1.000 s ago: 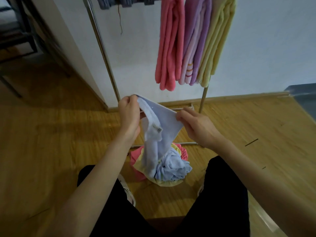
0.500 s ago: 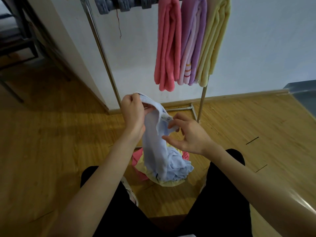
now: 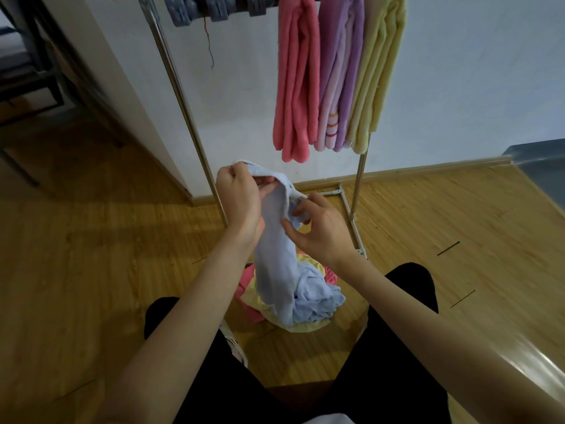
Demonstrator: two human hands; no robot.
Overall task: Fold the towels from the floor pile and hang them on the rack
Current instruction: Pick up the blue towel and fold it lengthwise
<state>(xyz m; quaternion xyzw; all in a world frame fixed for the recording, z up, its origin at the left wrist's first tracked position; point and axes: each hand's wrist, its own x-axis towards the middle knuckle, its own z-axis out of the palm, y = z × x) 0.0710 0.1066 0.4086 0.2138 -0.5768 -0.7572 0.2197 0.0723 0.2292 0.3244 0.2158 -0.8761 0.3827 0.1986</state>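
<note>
A light blue towel hangs bunched from my hands down to the floor pile, where a yellow towel and a pink towel lie under it. My left hand grips the towel's top corner. Just to its right, my right hand pinches the towel's edge near a small tag. Behind stands the metal rack. On its right half hang a folded pink towel, a purple one and a yellow one.
Grey clips sit on the rack's bar at left. The rack's foot bar lies on the wooden floor right of the pile. My knees in black trousers flank the pile. A dark frame stands far left.
My right hand has slid left along the towel's top edge, from spread apart to close beside my left hand. The towel went from stretched to bunched.
</note>
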